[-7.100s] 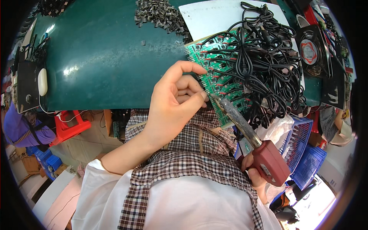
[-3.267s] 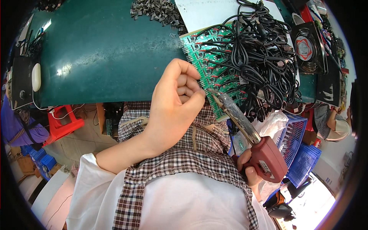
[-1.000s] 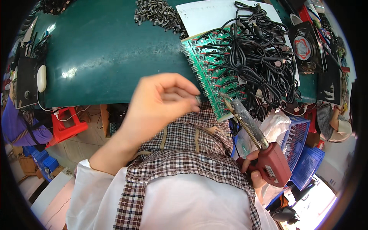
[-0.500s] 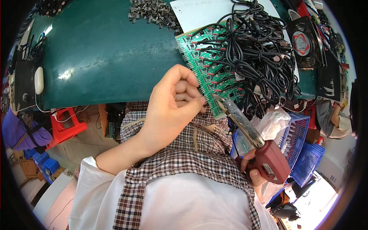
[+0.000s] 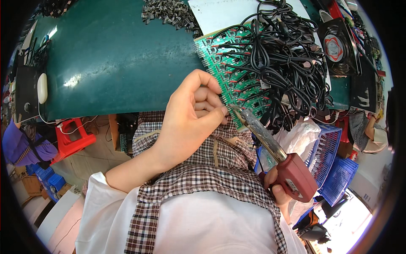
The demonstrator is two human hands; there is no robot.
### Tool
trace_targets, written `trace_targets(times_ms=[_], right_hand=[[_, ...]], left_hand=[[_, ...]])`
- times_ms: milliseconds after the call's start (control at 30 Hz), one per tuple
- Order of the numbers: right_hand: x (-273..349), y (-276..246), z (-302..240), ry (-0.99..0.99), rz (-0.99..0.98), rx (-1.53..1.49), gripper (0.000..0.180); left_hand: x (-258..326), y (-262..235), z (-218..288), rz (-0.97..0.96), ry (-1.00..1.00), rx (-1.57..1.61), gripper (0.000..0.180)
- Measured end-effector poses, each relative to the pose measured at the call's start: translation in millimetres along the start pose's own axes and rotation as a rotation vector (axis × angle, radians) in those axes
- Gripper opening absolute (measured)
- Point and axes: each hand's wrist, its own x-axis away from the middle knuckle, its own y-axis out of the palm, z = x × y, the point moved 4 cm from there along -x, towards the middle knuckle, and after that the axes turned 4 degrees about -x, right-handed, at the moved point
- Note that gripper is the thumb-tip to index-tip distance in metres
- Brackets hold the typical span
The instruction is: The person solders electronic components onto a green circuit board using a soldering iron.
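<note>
A green circuit board panel (image 5: 230,78) lies at the table's front edge, with short pins along its left side and black cables soldered in rows by red wires. At its lower left edge my left hand (image 5: 186,110) is closed, thumb against the curled fingers; whatever they pinch is too small or hidden to name. My right hand (image 5: 279,190) grips the dark red handle of a soldering iron (image 5: 298,178). The iron's tip reaches the lower left part of the board, close to my left thumb. Most of the right hand's fingers are behind the handle.
Bundled black cables (image 5: 287,63) cover the board's right side and a white sheet (image 5: 211,15). A pile of small metal connectors (image 5: 169,15) sits on the green table (image 5: 114,63). To the right stand a black fan (image 5: 336,46) and blue baskets (image 5: 338,178). A red stool (image 5: 74,142) is at left.
The soldering iron has shifted slightly left, its tip closer to the board's pinned edge and my left thumb. My left hand has barely moved.
</note>
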Motion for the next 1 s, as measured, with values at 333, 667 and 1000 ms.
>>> trace_targets(times_ms=[333,667,1000], right_hand=[[6,-6,1,0.012,-0.007,0.026,0.032],[11,-6,3,0.024,0.112,-0.106,0.038],[10,-12,9,-0.013,0.015,0.072,0.035]], left_hand=[[-1,1,2,-0.002,-0.016,0.013,0.025],[0,0,2,-0.032,-0.02,-0.002,0.026],[1,-1,3,-0.044,-0.011,-0.037,0.026]])
